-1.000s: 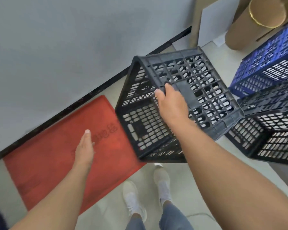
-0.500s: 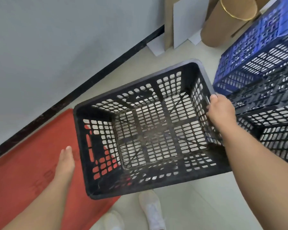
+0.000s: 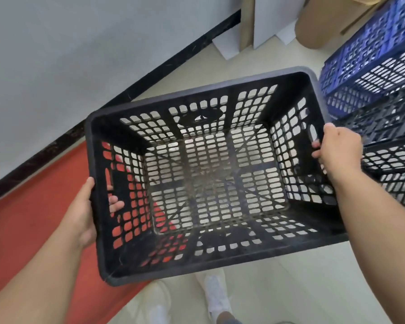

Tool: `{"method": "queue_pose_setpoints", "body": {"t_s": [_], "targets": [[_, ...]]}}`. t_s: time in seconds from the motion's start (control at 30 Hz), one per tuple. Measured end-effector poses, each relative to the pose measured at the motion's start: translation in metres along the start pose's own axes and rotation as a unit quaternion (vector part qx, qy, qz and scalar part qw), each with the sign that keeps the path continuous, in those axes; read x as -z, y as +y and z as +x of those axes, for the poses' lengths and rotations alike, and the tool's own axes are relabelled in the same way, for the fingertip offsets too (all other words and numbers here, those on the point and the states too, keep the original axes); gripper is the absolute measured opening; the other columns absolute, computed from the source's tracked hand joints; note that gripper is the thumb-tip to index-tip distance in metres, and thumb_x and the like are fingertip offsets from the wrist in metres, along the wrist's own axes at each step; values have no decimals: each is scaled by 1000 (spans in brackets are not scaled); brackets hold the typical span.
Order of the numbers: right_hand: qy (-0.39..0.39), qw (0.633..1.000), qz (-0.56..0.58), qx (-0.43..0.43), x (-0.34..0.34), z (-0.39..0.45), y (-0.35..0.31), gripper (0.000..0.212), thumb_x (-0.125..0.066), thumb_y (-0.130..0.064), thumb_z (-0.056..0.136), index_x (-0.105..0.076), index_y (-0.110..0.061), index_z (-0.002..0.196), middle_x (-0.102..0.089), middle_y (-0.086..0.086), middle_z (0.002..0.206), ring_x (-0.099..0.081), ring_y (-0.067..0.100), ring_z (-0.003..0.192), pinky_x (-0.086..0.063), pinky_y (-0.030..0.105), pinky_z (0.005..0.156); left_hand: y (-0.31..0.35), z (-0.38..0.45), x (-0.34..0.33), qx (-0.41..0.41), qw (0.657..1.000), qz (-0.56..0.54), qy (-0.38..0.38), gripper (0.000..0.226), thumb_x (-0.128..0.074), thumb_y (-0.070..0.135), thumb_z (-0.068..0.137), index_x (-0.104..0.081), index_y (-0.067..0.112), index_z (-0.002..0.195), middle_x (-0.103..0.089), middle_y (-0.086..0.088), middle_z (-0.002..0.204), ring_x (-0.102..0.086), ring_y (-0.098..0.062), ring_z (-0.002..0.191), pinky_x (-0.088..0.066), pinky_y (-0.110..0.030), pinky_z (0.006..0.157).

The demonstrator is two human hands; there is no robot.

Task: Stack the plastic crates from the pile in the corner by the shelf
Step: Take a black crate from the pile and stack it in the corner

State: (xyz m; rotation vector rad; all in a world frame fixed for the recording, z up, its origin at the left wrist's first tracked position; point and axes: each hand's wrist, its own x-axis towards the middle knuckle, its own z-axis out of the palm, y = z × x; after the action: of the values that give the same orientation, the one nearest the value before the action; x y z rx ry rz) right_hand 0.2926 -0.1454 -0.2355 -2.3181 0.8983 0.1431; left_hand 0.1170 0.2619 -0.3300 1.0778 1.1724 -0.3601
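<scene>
A black plastic crate (image 3: pixel 211 174) is held open side up above the floor (image 3: pixel 290 288), between both hands. The left hand (image 3: pixel 84 213) grips its left short wall, thumb over the rim and fingertips (image 3: pixel 116 204) poking in through the handle slot. The right hand (image 3: pixel 337 148) clutches the right wall at the rim, its fingers mostly hidden behind the plastic. Through the lattice bottom show pale floor and, on the left, a red mat (image 3: pixel 28 218) lying along the grey wall (image 3: pixel 80 54). To the right, a blue crate (image 3: pixel 372 66) rests on dark crates (image 3: pixel 393 164), all cut off by the frame edge. Far off stand white boards (image 3: pixel 267 19) and what seems to be a cardboard tube (image 3: pixel 318 24), top cropped. White shoes (image 3: pixel 215 298) peek out below.
</scene>
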Motion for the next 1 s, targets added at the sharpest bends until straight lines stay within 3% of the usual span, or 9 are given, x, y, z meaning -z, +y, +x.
{"method": "queue_pose_setpoints", "body": {"t_s": [0.13,0.23,0.4,0.47,0.57,0.67,0.8,0.93,1.0], "targets": [[-62,997,-2,45,-25,-38,-22,31,-32,-31,86,-55,-18,71,-65,6,75,-61,23,60,-46,39,68,7,-34,54,-26,998,-47,38,49,-36,59,89,-58,15,83,-60,1,54,-59,-13,43,-47,-28,59],[-114,991,19,66,-59,-76,-38,36,-31,-30,81,-61,-11,79,-68,11,82,-63,27,65,-49,48,71,-3,-52,114,-43,991,-104,75,48,-36,57,89,-59,16,88,-53,4,48,-48,-11,37,-42,-17,44],[-211,972,13,105,-140,-159,-54,29,-33,-15,87,-59,-9,76,-66,10,82,-63,28,69,-48,42,65,-39,-71,231,-55,979,-116,160,48,-32,54,92,-58,15,87,-66,1,51,-57,-9,39,-43,-14,41],[-251,962,25,106,-178,-194,-53,27,-33,-13,87,-59,-6,83,-64,8,81,-60,25,68,-44,34,56,-55,-76,277,-50,972,-132,188,49,-30,56,92,-56,15,90,-69,0,56,-60,-7,42,-45,-16,45],[-302,948,35,92,-230,-241,-51,24,-33,-9,87,-57,-6,86,-61,7,81,-57,21,65,-40,30,52,-78,-75,343,-34,961,-157,223,54,-25,60,91,-56,15,95,-72,3,61,-65,-4,49,-41,-24,64],[-331,939,26,94,-273,-278,-46,22,-33,-9,89,-53,-11,80,-61,10,85,-58,23,68,-42,32,56,-93,-73,390,-23,958,-158,240,48,-24,54,94,-54,17,90,-70,3,57,-65,-3,49,-47,-20,58],[-346,931,-3,119,-307,-309,-45,22,-33,-12,93,-55,-7,98,-63,14,94,-61,25,74,-45,36,62,-119,-61,420,-17,951,-149,270,44,-24,48,97,-55,18,89,-70,4,56,-63,-5,46,-40,-27,67],[-371,915,-57,147,-303,-322,-45,31,-37,-30,97,-59,-9,101,-65,12,88,-62,25,74,-50,37,69,-147,-55,437,-10,953,-147,264,53,-27,51,95,-60,9,98,-70,0,56,-66,-13,53,-49,-32,70],[-413,906,-53,78,-295,-326,-41,41,-37,-42,97,-63,-11,98,-67,12,83,-63,25,74,-51,38,75,-157,-49,452,8,953,-163,254,61,-32,56,91,-59,5,113,-73,-3,67,-68,-19,63,-47,-41,79]]}}
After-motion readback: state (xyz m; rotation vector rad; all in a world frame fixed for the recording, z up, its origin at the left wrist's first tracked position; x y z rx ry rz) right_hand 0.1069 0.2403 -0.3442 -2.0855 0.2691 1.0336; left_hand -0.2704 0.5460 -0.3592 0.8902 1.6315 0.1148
